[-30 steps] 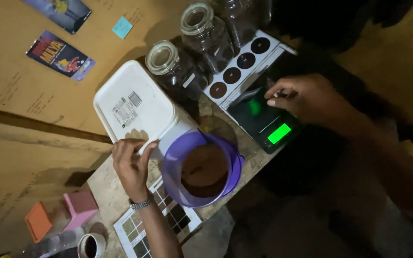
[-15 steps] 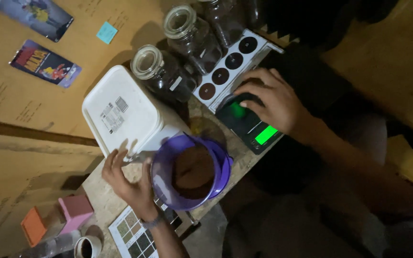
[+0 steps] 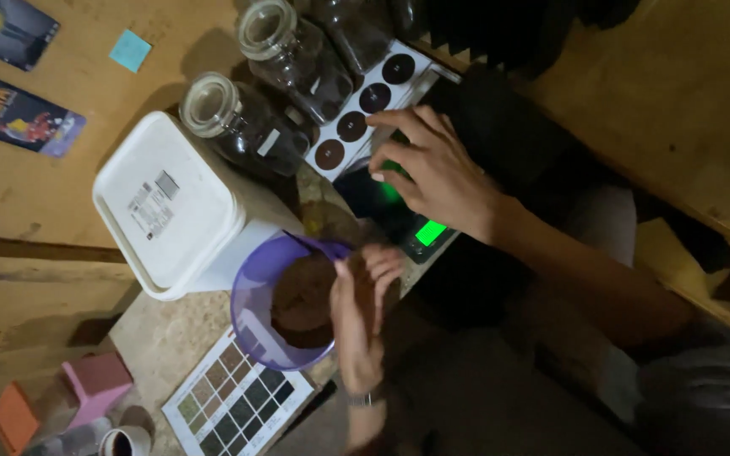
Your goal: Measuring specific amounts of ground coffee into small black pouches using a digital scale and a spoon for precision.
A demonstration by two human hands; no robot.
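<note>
Now resting the left hand (image 3: 363, 314) against the near rim of the purple bowl (image 3: 257, 297), fingers loosely spread and not clamped on anything, touching the brown powder (image 3: 302, 300) heaped inside. Laying the right hand (image 3: 437, 165) flat and open on the dark scale (image 3: 407, 221), fingers apart over its top, gripping nothing, with the green-lit display (image 3: 430, 232) glowing just below the wrist. Judging it best to be keeping the bowl steady from its rim, holding it level so no powder is spilling, and keeping the right palm light so the display is staying readable. Sitting the bowl on the table (image 3: 158, 342), touching the white lidded tub (image 3: 169, 203) on its far side and overlapping the colour chart card (image 3: 234, 405) on its near side. Crowding the scale on its far side: a white card with dark round swatches (image 3: 365, 105) and two glass jars (image 3: 242, 127) lying just beside the tub. Standing well apart at the table's corner: a pink block (image 3: 95, 384), an orange block (image 3: 12, 418) and a small cup (image 3: 124, 442). Leaving little free room between tub, jars and scale for moving the bowl.
</note>
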